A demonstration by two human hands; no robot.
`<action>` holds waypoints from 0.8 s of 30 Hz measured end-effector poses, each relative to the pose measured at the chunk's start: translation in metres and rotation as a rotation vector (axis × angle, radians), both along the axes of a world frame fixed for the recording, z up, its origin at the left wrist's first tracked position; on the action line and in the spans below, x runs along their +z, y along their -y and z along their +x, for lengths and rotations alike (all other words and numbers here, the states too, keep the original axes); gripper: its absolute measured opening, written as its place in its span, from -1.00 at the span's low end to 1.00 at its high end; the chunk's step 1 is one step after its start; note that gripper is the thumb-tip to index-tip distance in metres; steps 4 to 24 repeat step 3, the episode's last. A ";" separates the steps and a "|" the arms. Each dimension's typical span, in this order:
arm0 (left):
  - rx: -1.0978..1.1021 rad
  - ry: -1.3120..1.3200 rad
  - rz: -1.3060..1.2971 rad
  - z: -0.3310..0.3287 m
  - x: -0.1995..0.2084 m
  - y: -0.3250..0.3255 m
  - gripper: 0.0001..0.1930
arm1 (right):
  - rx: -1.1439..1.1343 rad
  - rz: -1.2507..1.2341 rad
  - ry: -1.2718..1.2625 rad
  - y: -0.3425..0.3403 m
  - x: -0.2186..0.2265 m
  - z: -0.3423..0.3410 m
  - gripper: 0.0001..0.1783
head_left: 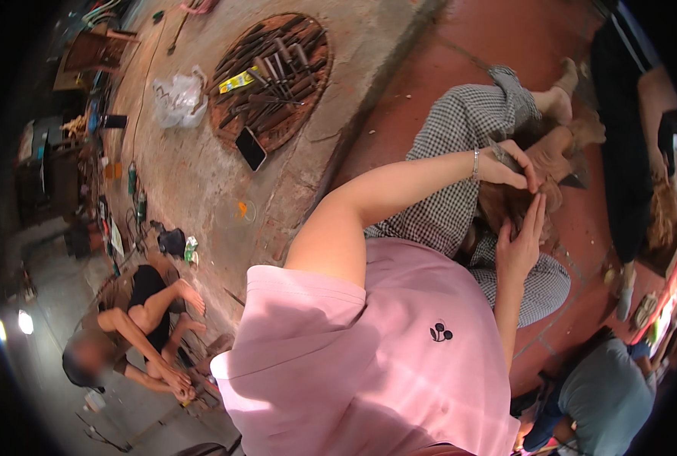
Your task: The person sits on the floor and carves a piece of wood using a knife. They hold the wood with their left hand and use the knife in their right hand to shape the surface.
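Note:
A brown carved wooden piece (550, 161) lies between my legs, over the red tiles. My left hand (508, 166), with a bracelet at the wrist, bends over its near side. Its fingers are closed around a thin greyish piece (512, 154) that looks like folded sandpaper. My right hand (521, 239) rests against the lower part of the wood, fingers stretched straight and thumb apart. The fingertips of both hands come close together on the wood. Part of the wood is hidden under my hands.
A round tray (325, 72) full of chisels stands on the concrete ledge, with a phone (251, 148) and a plastic bag (181, 100) beside it. A person (144, 319) sits working at lower left. Two others, at the right edge (619, 129) and lower right (608, 391), are close.

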State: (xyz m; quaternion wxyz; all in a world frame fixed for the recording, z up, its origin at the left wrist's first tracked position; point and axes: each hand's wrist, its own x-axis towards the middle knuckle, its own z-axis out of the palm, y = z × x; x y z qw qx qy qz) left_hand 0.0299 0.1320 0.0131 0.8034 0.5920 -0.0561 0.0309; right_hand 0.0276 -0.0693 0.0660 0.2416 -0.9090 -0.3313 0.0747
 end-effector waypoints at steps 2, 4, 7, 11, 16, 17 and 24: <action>0.000 -0.052 0.050 -0.007 -0.002 0.000 -0.86 | 0.058 -0.025 0.050 0.007 -0.007 0.006 -0.13; -0.018 0.001 0.003 -0.006 -0.005 0.002 -0.84 | 0.092 -0.005 0.091 0.012 -0.016 0.016 -0.12; -0.018 0.001 0.003 -0.006 -0.005 0.002 -0.84 | 0.092 -0.005 0.091 0.012 -0.016 0.016 -0.12; -0.018 0.001 0.003 -0.006 -0.005 0.002 -0.84 | 0.092 -0.005 0.091 0.012 -0.016 0.016 -0.12; -0.018 0.001 0.003 -0.006 -0.005 0.002 -0.84 | 0.092 -0.005 0.091 0.012 -0.016 0.016 -0.12; -0.018 0.001 0.003 -0.006 -0.005 0.002 -0.84 | 0.092 -0.005 0.091 0.012 -0.016 0.016 -0.12; -0.018 0.001 0.003 -0.006 -0.005 0.002 -0.84 | 0.092 -0.005 0.091 0.012 -0.016 0.016 -0.12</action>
